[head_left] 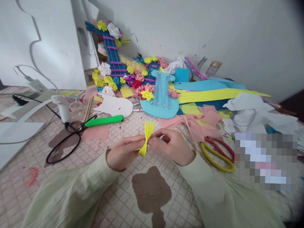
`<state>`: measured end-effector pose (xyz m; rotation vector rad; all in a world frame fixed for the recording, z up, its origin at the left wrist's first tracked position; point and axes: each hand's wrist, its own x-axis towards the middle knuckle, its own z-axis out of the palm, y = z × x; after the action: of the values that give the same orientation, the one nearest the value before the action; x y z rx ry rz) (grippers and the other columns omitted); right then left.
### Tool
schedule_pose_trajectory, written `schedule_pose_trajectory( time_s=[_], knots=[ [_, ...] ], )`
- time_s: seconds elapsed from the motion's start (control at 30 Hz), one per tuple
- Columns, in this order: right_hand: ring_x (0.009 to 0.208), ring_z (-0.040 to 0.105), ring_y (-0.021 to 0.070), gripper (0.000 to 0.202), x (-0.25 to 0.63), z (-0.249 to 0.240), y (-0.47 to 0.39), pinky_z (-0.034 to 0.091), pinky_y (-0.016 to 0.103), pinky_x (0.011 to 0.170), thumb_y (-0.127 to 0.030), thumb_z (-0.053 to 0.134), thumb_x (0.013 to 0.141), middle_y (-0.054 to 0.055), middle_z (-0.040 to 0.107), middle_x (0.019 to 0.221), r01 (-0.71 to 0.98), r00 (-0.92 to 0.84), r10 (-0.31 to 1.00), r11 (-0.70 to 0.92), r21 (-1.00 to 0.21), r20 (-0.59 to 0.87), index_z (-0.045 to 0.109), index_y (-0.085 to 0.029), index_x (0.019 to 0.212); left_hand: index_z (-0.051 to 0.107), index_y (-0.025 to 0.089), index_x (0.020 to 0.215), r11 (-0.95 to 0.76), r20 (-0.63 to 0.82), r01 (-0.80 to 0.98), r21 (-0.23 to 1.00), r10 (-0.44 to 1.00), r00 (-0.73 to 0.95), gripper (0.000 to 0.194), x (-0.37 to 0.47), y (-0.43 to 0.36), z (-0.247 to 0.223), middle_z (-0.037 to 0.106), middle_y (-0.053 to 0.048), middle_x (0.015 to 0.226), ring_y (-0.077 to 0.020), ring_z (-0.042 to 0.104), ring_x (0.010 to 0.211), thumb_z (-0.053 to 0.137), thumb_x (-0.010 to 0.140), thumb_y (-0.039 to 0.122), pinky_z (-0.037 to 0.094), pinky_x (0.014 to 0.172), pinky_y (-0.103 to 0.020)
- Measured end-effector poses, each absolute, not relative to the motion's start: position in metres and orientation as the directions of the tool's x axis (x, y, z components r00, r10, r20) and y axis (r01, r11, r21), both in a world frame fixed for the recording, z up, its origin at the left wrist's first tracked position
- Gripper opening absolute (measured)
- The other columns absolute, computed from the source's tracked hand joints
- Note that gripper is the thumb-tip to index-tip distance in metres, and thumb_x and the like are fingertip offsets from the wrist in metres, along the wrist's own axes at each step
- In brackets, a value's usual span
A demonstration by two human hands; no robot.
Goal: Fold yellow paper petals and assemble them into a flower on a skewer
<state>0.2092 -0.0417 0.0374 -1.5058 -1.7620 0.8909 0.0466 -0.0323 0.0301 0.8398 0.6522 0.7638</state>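
Observation:
Over the middle of the table, a strip of yellow pleated paper point(148, 131) is pinched narrow at its waist and fans out at top and bottom. My left hand point(124, 150) grips it from the left with its fingertips. From the right, my right hand point(172, 144) has its thumb and forefinger closed on the same waist. Just beyond stands a light-blue harp-shaped cutout point(158, 109) with strings and paper flowers on it. A white paper cutout point(116, 105) lies left of that.
A green-handled tool point(104, 121), a glue gun point(61, 109) and black-handled scissors point(66, 144) are at left. Scissors with yellow and red handles point(216, 158) lie right. Behind are a dark-blue guitar neck point(114, 56), a yellow strip point(217, 95) and crumpled white paper point(252, 109).

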Motion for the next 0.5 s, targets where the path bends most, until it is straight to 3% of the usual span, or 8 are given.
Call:
schedule_pose_trajectory(
  time_s=[0.2,0.37,0.5],
  knots=[
    [0.052,0.048,0.0086,0.028,0.209,0.035,-0.042,0.036,0.022,0.048,-0.043,0.057,0.068,0.0,0.06,0.062,0.543,-0.129,0.99,0.12,-0.831,0.059,0.063,-0.016,0.073,0.068,0.017,0.08,0.261,-0.127,-0.216,0.941,0.862,0.491,0.019,0.045,-0.031,0.023,0.058,-0.002,0.07,-0.0127,0.046,0.066,0.062,0.065,0.027,0.034,0.061,-0.024],
    [0.053,0.048,0.0093,0.029,0.211,0.034,-0.041,0.036,0.023,0.048,-0.044,0.055,0.069,0.001,0.061,0.065,0.555,-0.138,0.988,0.129,-0.822,0.062,0.063,-0.017,0.073,0.065,0.019,0.089,0.194,-0.084,-0.2,0.96,0.887,0.454,0.023,0.044,-0.028,0.016,0.061,-0.003,0.078,-0.0132,0.05,0.068,0.062,0.067,0.027,0.038,0.065,-0.025],
    [0.053,0.048,0.0096,0.03,0.212,0.034,-0.04,0.036,0.023,0.049,-0.046,0.055,0.069,0.001,0.063,0.066,0.579,-0.136,0.988,0.135,-0.804,0.067,0.063,-0.017,0.072,0.065,0.017,0.084,0.172,-0.088,-0.186,0.967,0.917,0.388,0.021,0.044,-0.027,0.015,0.061,-0.004,0.078,-0.0138,0.051,0.069,0.062,0.067,0.029,0.039,0.063,-0.024]
  ],
)
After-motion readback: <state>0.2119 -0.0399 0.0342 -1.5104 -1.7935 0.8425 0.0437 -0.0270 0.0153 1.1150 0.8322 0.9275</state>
